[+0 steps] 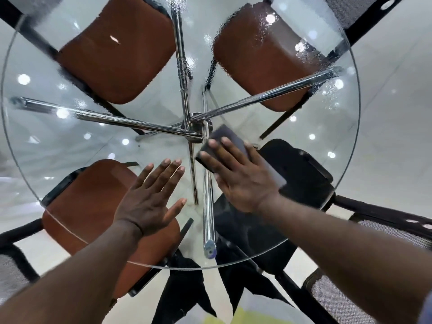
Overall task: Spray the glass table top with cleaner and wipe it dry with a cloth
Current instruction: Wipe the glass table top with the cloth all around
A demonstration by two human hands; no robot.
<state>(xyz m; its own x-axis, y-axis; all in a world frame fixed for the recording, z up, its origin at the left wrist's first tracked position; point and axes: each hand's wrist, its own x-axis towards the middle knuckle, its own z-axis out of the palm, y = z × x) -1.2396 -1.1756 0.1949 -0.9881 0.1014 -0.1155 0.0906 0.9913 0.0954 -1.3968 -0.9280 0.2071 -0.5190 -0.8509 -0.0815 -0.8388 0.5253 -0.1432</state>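
Note:
A round glass table top [37, 141] fills the head view, with chrome legs showing through it. Wet droplets and streaks cover its far part, thickest at the upper right. My right hand [238, 176] lies flat with straight fingers on a dark folded cloth [224, 134], pressing it onto the glass just right of the table's centre. My left hand [152, 197] rests flat on the glass beside it, fingers spread and straight, holding nothing. No spray bottle is in sight.
Beneath the glass stand brown-seated chairs [117, 57] at far left, far right and near left, and a black chair [304, 174] at near right. Mesh chair backs [339, 298] flank the near edge. The floor around is pale tile.

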